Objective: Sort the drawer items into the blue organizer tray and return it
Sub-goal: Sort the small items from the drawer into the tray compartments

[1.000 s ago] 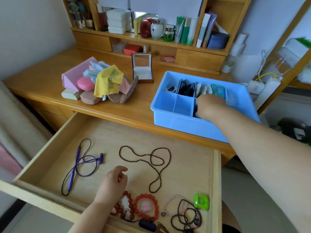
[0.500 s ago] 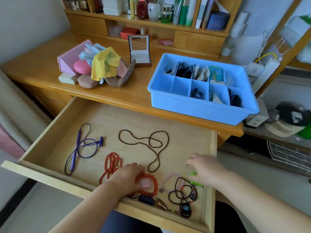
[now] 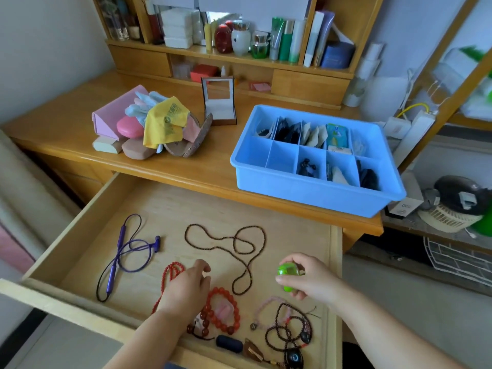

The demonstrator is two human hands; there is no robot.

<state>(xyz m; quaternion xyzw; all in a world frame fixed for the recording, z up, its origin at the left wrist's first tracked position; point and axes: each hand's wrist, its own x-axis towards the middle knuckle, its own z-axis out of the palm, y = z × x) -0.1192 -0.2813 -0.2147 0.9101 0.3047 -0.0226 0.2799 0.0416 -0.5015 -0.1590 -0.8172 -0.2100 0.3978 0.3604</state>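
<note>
The blue organizer tray [image 3: 306,193] stands on the desk at the right, several of its compartments holding small packets and dark items. Below it the wooden drawer [image 3: 80,235] is pulled out. My right hand [image 3: 311,278] is lifted over the drawer's right side, shut on a small green gadget [image 3: 286,271]. Resting on the drawer floor, my left hand [image 3: 186,288] has its fingers curled over a red bead string [image 3: 170,272]; whether it grips the string is unclear. Nearby lie an orange-red bead bracelet [image 3: 226,296], a long dark bead necklace [image 3: 239,246], dark bracelets [image 3: 290,331] and purple corded earphones [image 3: 127,251].
A pile of pink cases, a yellow cloth [image 3: 165,121] and an open jewellery box [image 3: 219,102] sit on the desk's left and middle. Shelves with bottles [image 3: 239,38] rise behind. A power strip [image 3: 407,129] and a small fan [image 3: 452,206] are to the right of the tray.
My right hand left the tray, came down to the drawer's right side and picked up the green gadget. My left hand shifted right among the red beads.
</note>
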